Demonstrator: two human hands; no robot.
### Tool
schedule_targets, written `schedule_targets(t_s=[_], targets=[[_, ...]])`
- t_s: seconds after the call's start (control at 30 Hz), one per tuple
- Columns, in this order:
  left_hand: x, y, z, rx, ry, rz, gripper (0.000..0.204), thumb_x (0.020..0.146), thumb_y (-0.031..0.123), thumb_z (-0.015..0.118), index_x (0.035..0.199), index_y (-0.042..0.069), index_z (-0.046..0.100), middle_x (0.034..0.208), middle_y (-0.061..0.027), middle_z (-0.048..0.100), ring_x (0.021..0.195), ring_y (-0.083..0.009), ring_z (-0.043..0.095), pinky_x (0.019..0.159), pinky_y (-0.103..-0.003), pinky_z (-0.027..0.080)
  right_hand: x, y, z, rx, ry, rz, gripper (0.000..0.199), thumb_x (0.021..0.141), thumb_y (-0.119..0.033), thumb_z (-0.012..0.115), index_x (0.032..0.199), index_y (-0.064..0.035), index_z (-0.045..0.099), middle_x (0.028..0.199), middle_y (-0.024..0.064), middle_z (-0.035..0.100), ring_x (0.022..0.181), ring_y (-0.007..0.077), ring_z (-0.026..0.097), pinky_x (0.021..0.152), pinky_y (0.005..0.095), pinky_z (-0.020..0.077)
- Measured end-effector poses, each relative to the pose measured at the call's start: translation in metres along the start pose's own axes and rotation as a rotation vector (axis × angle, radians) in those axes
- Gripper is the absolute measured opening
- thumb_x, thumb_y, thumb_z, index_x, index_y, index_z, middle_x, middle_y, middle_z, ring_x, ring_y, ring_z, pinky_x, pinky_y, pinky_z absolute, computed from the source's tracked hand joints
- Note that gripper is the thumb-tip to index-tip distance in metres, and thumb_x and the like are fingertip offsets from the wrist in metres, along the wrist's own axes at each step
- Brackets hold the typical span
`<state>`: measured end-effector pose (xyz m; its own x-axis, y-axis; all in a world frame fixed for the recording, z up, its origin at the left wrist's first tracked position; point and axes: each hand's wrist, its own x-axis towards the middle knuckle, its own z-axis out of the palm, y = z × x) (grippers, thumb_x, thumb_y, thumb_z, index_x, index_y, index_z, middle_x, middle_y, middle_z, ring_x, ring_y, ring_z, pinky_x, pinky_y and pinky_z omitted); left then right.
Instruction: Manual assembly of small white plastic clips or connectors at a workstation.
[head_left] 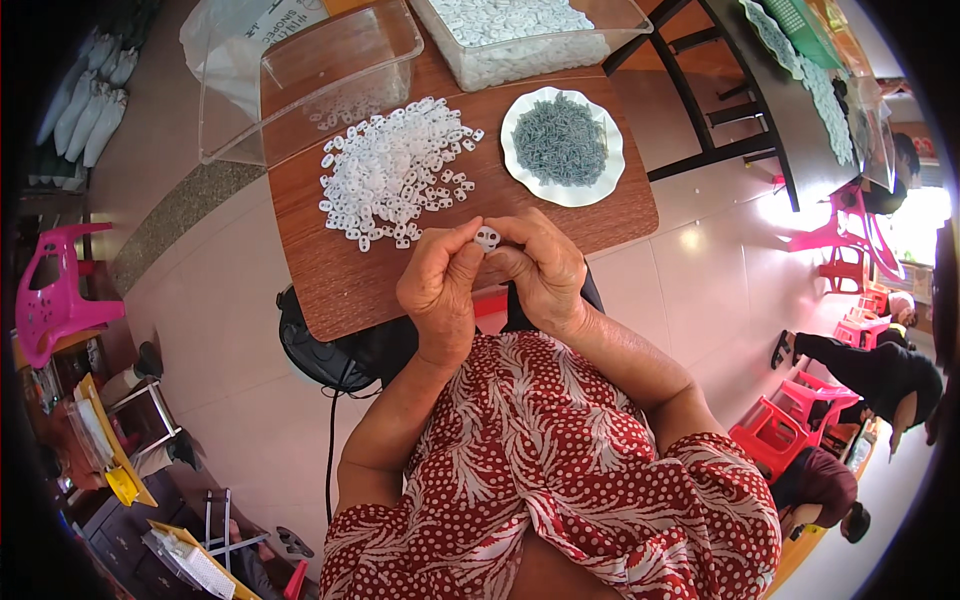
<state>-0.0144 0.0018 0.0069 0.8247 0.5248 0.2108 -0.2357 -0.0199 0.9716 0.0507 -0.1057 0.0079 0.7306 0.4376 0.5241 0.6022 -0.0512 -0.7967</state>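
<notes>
My left hand (440, 285) and my right hand (543, 270) meet over the near edge of the brown table (330, 290). Between their fingertips is a small white plastic piece with two holes (487, 238), pinched from both sides. Whether a smaller part is also in the fingers, I cannot make out. Just beyond my left hand spreads a heap of similar white two-hole pieces (390, 170). Beyond my right hand stands a white scalloped plate (612, 180), holding a pile of small grey-blue rod-shaped parts (560, 138).
A clear plastic bin (235, 145) stands at the far left, partly over the table's edge. Another clear bin (540, 62), full of white pieces, sits at the back. A dark table (745, 60) stands to the right. Pink stools (60, 290) and other people (880, 375) are farther off.
</notes>
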Motion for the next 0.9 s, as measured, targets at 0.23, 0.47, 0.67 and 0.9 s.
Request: schedule_targets(t_s=[0.23,0.47,0.67,0.9], targets=[[-0.0033,0.0002,-0.0005,0.034,0.031,-0.014,0.019,0.088,0.007,0.058,0.104,-0.002,0.062,0.092,-0.0029,0.060,0.083,-0.0092,0.052,0.075,-0.022,0.042,0.0025,-0.0039,0.0010,-0.041,-0.026,-0.005,0.030,0.074,-0.001,0.067,0.103,0.0017,0.058,0.079,0.0075,0.056,0.067,0.0159,0.053,0.056,0.0260,0.0423],[-0.0026,0.0074,-0.0027,0.072,0.035,0.011,0.020,0.089,0.006,0.056,0.105,-0.003,0.061,0.093,-0.0035,0.060,0.083,-0.0092,0.053,0.074,-0.021,0.043,0.0029,-0.0017,0.0050,-0.018,-0.012,-0.014,0.028,0.075,-0.005,0.067,0.100,0.0017,0.059,0.078,0.0073,0.056,0.066,0.0168,0.052,0.056,0.0262,0.0416],[-0.0040,0.0016,-0.0060,0.032,0.002,0.053,0.018,0.088,0.006,0.057,0.103,-0.003,0.062,0.087,-0.0014,0.057,0.078,-0.0077,0.050,0.071,-0.020,0.041,0.0012,-0.0037,0.0027,-0.047,-0.026,-0.015,0.028,0.074,-0.006,0.068,0.099,0.0018,0.059,0.076,0.0074,0.055,0.064,0.0171,0.052,0.055,0.0267,0.0417],[-0.0065,0.0031,-0.0026,-0.019,0.032,0.030,0.017,0.090,0.008,0.055,0.102,-0.002,0.061,0.088,-0.0011,0.056,0.080,-0.0072,0.049,0.072,-0.020,0.041,0.0033,-0.0039,0.0017,-0.064,-0.034,-0.072,0.028,0.074,-0.007,0.068,0.099,0.0010,0.059,0.073,0.0074,0.054,0.062,0.0189,0.051,0.054,0.0275,0.0412]])
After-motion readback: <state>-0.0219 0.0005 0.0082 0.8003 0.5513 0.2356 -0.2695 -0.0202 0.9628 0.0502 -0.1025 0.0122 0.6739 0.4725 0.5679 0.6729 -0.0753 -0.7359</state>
